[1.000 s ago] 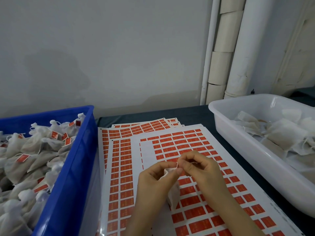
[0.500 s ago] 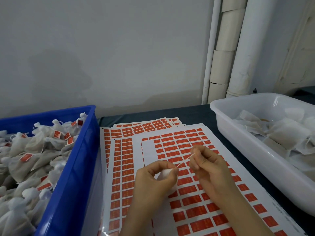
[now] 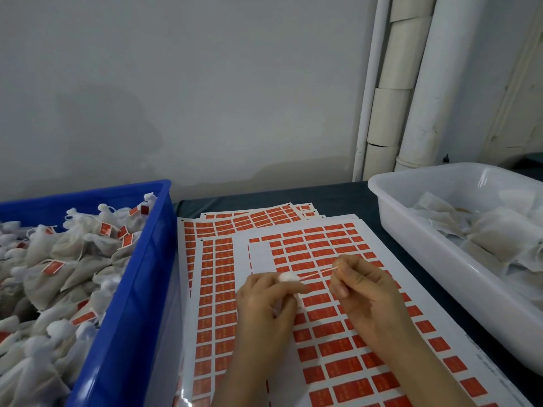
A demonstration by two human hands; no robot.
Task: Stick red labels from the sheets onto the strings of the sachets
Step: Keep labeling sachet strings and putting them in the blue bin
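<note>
Two hands: both busy above the white sheets of red rectangular labels (image 3: 323,239) spread mid-way along the dark table (image 3: 264,198).
Left hand (image 3: 264,301): clenched round the small white mesh sachet (image 3: 286,278), only its gathered top poking out.
Right hand (image 3: 361,292): pinching the far end of the thin pale string (image 3: 316,274), drawn taut between the hands.
Left edge: blue plastic crate (image 3: 141,289) heaped with tagged sachets.
Right edge: white plastic tub (image 3: 411,230) of sachets showing no red tags.
Step, I'd say: string pulled straight, no label on it yet.
Next, likely: peel one label off the top sheet and fold it round the string's end without letting it slacken.
</note>
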